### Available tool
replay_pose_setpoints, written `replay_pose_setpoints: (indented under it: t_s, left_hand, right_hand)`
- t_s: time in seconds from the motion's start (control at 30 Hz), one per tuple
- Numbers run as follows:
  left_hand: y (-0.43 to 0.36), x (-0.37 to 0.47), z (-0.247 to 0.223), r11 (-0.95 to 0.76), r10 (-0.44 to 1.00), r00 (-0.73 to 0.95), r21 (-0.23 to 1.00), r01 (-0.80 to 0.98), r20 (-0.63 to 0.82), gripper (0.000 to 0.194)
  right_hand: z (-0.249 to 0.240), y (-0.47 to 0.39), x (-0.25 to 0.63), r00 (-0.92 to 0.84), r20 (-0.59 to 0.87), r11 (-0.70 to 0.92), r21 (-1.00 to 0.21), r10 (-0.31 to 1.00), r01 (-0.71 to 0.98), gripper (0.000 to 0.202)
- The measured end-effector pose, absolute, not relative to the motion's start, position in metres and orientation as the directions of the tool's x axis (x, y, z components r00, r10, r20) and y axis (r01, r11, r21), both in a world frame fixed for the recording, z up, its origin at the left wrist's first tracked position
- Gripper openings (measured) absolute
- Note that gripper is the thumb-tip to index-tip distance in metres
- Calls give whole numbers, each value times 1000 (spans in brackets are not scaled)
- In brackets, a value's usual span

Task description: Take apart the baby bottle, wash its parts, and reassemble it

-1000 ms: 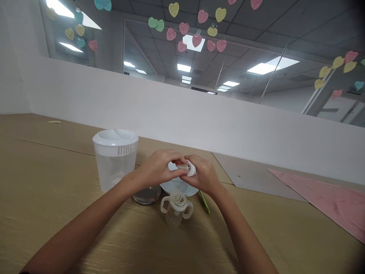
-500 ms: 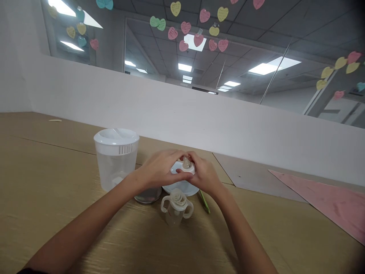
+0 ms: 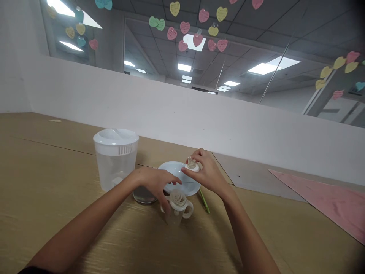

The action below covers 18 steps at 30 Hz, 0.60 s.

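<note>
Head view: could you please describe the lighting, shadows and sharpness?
Head view: rectangular white ceiling lights look washed out; head view: a soft shadow darkens the brown table near the translucent two-handled cup; head view: both right corners turn dark; head view: writing on the coloured paper hearts is unreadably small.

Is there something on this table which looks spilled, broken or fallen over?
No, nothing stands out: the two-handled bottle and clear bucket stand upright, the pale blue dish lies flat, and no spill or breakage shows.
</note>
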State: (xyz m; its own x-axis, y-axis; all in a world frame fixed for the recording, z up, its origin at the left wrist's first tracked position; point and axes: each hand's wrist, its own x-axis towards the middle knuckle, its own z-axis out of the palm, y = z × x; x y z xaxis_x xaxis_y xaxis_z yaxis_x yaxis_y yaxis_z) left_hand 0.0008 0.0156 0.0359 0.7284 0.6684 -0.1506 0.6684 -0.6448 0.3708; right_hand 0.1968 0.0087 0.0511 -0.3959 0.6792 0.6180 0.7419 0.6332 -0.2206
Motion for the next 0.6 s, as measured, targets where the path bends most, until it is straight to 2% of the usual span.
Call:
replay_pose_setpoints:
  t_s: [0.07,0.2,0.37,0.6]
  left_hand:
    - [21,5,32,-687,608,781,399,607,-143,81]
    - [32,13,17,-703,546,832,490,516,-93,61]
    - [43,19,3,-635,533,843,626,453,-70,55]
    - [36,19,10,-584,626,764,556,591,-155,40]
  right_hand:
    - [54,4,198,-448,562,667,-275,696,692,17]
    - [56,-2,197,-636,348,725,-348,688,594,23]
    - [48,0,193,-753,204,760,-376,626,530,23]
    - [36,10,196,-818,59,791,-301,572,532,26]
